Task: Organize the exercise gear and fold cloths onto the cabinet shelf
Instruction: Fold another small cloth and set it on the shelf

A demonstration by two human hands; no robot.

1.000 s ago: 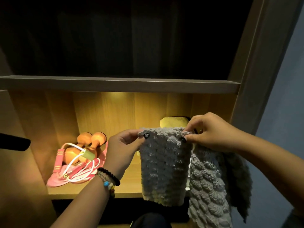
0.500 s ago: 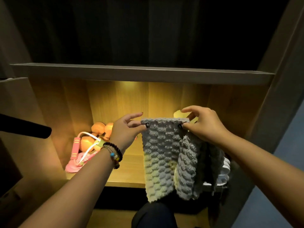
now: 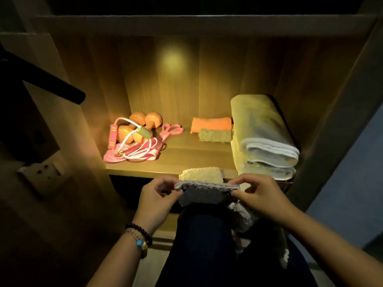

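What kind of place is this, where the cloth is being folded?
Probably a home closet or storage cabinet: a lit wooden cabinet shelf holds orange dumbbells, a pink jump rope and folded towels, while both hands pinch a grey cloth.

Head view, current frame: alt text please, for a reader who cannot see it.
Both hands, left hand and right hand, pinch the top edge of a grey knobbly cloth before a lit wooden cabinet shelf holding orange dumbbells, a pink skipping rope and folded towels.
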